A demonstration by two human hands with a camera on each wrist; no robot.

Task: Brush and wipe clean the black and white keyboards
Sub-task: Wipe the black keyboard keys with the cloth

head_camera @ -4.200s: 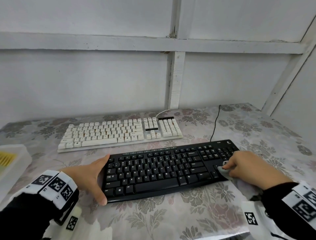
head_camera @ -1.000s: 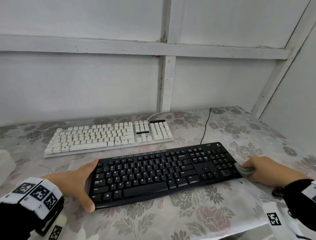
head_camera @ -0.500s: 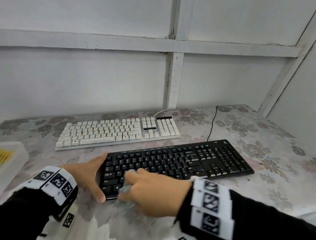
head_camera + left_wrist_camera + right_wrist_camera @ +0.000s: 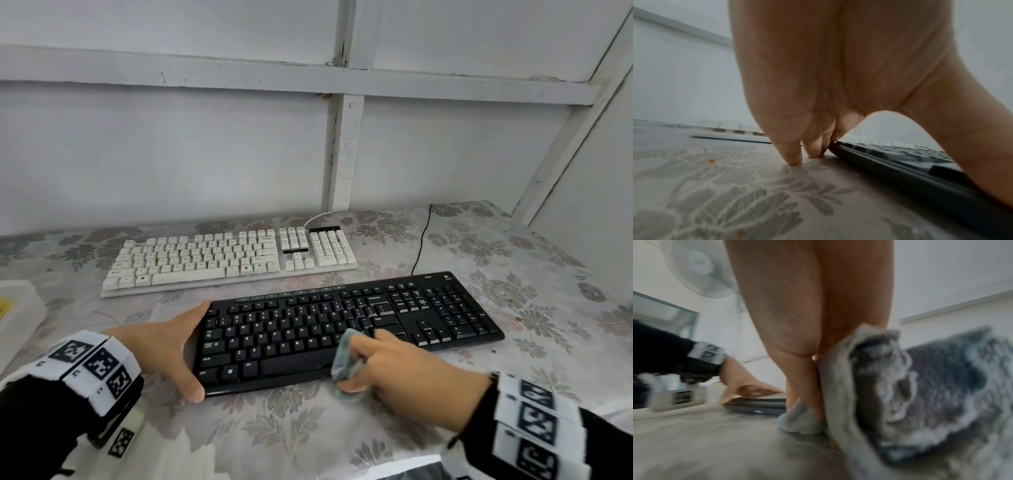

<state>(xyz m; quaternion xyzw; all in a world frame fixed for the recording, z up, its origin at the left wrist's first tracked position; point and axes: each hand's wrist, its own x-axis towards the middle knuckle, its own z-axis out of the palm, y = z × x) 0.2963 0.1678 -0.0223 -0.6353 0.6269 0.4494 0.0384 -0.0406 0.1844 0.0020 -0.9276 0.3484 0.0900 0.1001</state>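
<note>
- Black keyboard (image 4: 342,329) sits nearest the person on the flowered surface (image 4: 308,435), lying across the middle, its right end angled a little farther back.
- Right hand (image 4: 394,366) is down at the keyboard's front edge, right of the space bar, its grip closed round a crumpled grey cloth (image 4: 346,363); fingers curl over the cloth and the thumb tucks under it.
- The cloth touches the front edge and the lowest key rows, and a fold spills onto the surface; in the right wrist view the cloth (image 4: 890,386) is blurred, bunched beside the fingers.
- Left hand (image 4: 164,346) braces the keyboard's left end, grip spread wide: thumb at the near corner, fingers stretched along the far corner, nothing lifted.
- Left wrist view shows the fingertips (image 4: 793,155) planted on the surface against the keyboard's edge (image 4: 890,164).
- Both wrists wear white bands with black square markers over black sleeves.
- A white box (image 4: 17,315) peeks in at the left edge, something yellow inside.
- White keyboard (image 4: 226,262) lies just behind the black one, parallel and apart from it, untouched, its white cable running to the wall.
- A black cable (image 4: 421,240) runs from the black keyboard's back edge toward the white-panelled wall (image 4: 171,154).
</note>
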